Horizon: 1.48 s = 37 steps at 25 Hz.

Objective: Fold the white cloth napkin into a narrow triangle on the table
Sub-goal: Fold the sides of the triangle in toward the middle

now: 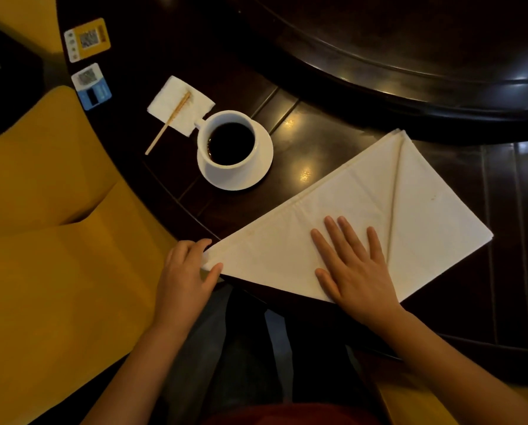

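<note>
The white cloth napkin [358, 197] lies folded on the dark wooden table [318, 133], near its front edge. Its left part runs out to a long point. A diagonal crease shows where the right flap is folded over. My left hand [184, 277] pinches that left point between thumb and fingers, just past the table's rim. My right hand [353, 265] rests flat on the middle of the napkin, fingers spread, pressing it down beside the crease.
A white cup of black coffee on a saucer [235, 151] stands left of the napkin. Behind it lies a paper napkin with a wooden stirrer [180, 104]. Two QR cards [88, 61] sit far left. A raised round turntable [410, 56] fills the back. Yellow seat [51, 240] at left.
</note>
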Each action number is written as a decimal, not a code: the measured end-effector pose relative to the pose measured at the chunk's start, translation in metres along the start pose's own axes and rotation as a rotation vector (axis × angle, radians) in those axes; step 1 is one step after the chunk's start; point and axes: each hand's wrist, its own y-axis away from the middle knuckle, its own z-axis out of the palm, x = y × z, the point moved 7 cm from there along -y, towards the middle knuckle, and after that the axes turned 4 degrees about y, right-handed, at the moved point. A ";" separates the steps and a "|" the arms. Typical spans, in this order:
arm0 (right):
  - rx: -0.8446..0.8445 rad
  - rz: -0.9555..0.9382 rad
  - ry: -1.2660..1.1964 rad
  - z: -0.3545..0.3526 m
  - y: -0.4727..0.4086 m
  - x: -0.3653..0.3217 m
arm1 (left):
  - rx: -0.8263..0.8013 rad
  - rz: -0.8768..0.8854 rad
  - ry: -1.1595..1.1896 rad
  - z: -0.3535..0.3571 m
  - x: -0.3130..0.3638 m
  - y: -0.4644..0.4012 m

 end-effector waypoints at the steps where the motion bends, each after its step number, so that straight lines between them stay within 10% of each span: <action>1: -0.002 -0.001 0.000 -0.001 0.000 -0.001 | -0.004 -0.042 0.015 -0.002 -0.004 -0.002; 11: 0.119 -0.006 -0.256 -0.027 -0.003 -0.014 | -0.187 -0.343 0.621 -0.026 0.013 -0.002; 24: 0.569 0.086 -0.803 -0.098 -0.007 0.013 | -0.450 -0.225 1.133 0.002 0.150 -0.020; 37: 0.344 0.436 -0.566 -0.092 -0.090 0.166 | -0.098 0.587 0.045 0.064 0.225 -0.076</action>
